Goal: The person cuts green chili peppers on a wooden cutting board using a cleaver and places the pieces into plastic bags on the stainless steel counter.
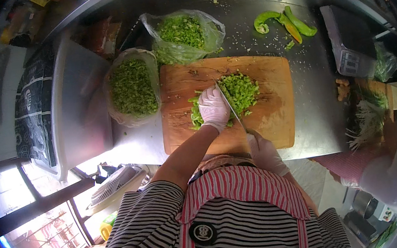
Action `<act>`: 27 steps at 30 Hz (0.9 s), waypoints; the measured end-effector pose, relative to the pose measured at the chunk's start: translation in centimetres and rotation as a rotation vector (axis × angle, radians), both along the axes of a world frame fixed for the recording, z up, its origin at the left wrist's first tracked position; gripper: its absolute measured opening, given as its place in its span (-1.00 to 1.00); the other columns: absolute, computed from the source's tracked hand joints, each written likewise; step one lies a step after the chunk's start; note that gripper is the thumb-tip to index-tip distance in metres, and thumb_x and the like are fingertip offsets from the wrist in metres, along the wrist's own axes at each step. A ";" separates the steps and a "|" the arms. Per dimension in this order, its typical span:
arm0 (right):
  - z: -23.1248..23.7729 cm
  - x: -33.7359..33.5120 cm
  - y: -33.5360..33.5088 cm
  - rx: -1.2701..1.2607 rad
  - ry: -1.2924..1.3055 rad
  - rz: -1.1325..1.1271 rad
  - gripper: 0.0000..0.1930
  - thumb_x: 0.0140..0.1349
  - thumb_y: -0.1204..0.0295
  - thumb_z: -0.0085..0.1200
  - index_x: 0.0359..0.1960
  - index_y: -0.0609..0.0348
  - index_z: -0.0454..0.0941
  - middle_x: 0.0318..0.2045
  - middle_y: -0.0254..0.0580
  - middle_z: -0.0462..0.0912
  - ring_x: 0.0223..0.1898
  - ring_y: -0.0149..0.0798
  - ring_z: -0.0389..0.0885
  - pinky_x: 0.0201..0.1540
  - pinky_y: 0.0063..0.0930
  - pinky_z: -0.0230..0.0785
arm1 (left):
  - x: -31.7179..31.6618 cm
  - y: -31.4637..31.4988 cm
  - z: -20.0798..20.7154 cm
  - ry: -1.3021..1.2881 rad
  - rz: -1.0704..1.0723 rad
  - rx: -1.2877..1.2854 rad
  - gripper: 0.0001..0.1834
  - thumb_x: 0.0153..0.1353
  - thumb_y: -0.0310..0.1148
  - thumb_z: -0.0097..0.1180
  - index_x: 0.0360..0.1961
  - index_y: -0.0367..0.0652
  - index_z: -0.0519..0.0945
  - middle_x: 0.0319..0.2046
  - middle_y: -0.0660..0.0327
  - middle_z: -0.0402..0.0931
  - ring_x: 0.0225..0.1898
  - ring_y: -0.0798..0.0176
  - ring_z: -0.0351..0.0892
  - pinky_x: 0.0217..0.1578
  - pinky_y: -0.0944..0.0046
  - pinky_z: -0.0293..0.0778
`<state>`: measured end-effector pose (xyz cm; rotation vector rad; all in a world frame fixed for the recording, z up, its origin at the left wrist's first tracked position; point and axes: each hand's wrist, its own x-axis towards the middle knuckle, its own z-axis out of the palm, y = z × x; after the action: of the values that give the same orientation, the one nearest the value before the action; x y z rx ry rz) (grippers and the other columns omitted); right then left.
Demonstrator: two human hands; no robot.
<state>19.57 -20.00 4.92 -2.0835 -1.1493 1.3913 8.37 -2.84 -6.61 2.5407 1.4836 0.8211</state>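
My right hand [263, 150], in a thin whitish glove, is closed around the handle of a kitchen knife [231, 104]. The blade points away from me over a wooden cutting board [278, 113]. Just left of the blade, my gloved left hand [213, 107] curls its fingers down on green pepper strips [196, 116], which stick out on its left side; the part under the palm is hidden. To the right of the blade lies a heap of chopped green pepper [241, 92], touching or close to the steel.
Two clear plastic bags of chopped greens, one beyond the board [180, 32] and one left of it [132, 88], stand on the steel table [317, 122]. Long green peppers [300, 23] lie far right. A large plastic bin [81, 100] stands left. Another person [388, 176] works near scallions [366, 123] at right.
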 end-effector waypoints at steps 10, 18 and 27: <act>-5.3 -0.6 2.3 0.220 -0.036 -0.078 -0.49 0.48 0.09 -0.26 0.05 0.34 0.50 -0.16 0.43 0.60 -0.08 0.37 0.58 -0.03 0.08 0.43 | 0.4 0.2 0.0 0.047 0.023 -0.169 -0.83 0.13 -0.45 0.05 -0.23 -0.23 0.47 -0.18 0.00 0.50 -0.15 -0.12 0.49 -0.08 -0.13 0.40; -3.2 0.1 2.0 0.301 0.051 -0.168 -0.51 0.47 0.11 -0.22 0.07 0.32 0.52 -0.16 0.39 0.62 -0.07 0.37 0.57 -0.01 0.00 0.45 | 0.0 0.4 -1.0 -0.119 -0.029 -0.041 -0.64 0.17 -0.42 0.07 0.01 -0.24 0.48 -0.16 -0.01 0.50 -0.10 -0.14 0.48 -0.05 -0.13 0.38; -2.4 -1.4 0.9 0.191 0.047 -0.113 -0.50 0.46 0.09 -0.22 0.07 0.31 0.51 -0.18 0.42 0.61 -0.09 0.40 0.57 -0.03 0.07 0.44 | 0.2 0.1 0.4 -0.059 0.045 -0.173 -0.79 0.08 -0.51 0.03 -0.21 -0.24 0.46 -0.19 -0.04 0.49 -0.16 -0.17 0.48 -0.12 -0.14 0.39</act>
<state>18.22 -19.07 2.53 -1.9403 -1.0825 1.2216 8.53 -2.75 -6.19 2.3474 1.5281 0.7316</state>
